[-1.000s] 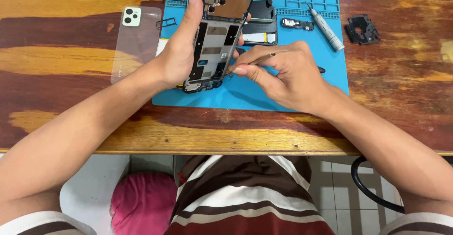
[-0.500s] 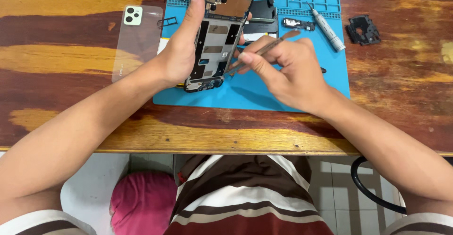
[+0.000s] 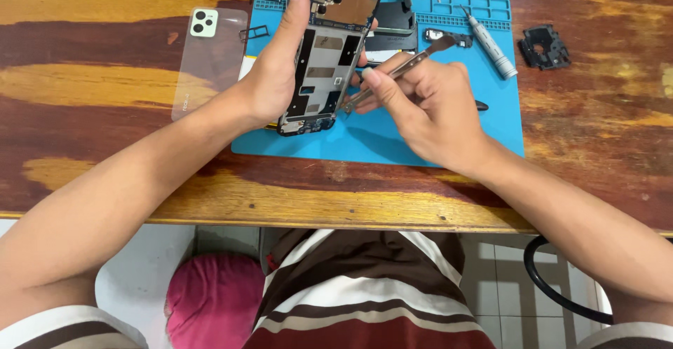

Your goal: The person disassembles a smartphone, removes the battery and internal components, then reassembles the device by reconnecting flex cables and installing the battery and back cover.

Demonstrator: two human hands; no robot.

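Observation:
My left hand [image 3: 275,76] holds an opened phone [image 3: 329,48] upright over the blue work mat [image 3: 449,135], its bare frame and circuit board facing me. My right hand [image 3: 427,104] grips metal tweezers [image 3: 399,72], tips touching the phone's lower right edge. The tweezers slant up to the right across my fingers.
A clear phone back cover [image 3: 209,58] lies on the wooden table [image 3: 105,174] left of the mat. On the mat are a grey screwdriver [image 3: 491,44], a black part [image 3: 392,23] and small metal pieces. A black plastic bracket [image 3: 544,46] sits right of the mat. A black cable [image 3: 554,293] hangs below.
My right hand has turned the tweezers from lying nearly flat to slanting up to the right, and shifted slightly toward the phone's lower edge. The left hand and phone stay in place.

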